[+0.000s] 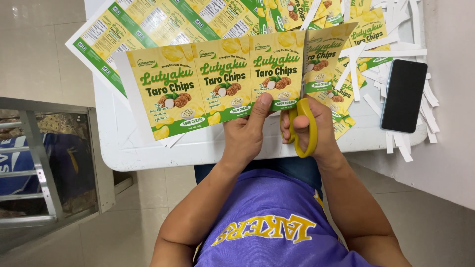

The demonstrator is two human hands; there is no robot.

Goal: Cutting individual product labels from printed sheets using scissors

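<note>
Pinching the bottom edge of a yellow-green label strip (pixel 217 84), the left hand (pixel 246 133) keeps thumb on top, fingers under, prob. to hold the sheet taut and lifted off the white table (pixel 198 148). Right hand (pixel 309 126), at 3 o'clock of it, is closed through the yellow scissors (pixel 303 123); the blades sit in the gap between labels, one label drooping off at 1 o'clock. Beyond, at 12 o'clock, uncut printed sheets (pixel 148 22) lie flat. White paper offcuts (pixel 391 49) and cut labels (pixel 368 32) crowd 2 o'clock, w/ a dark phone (pixel 404 95) beside them, leaving little room there.
</note>
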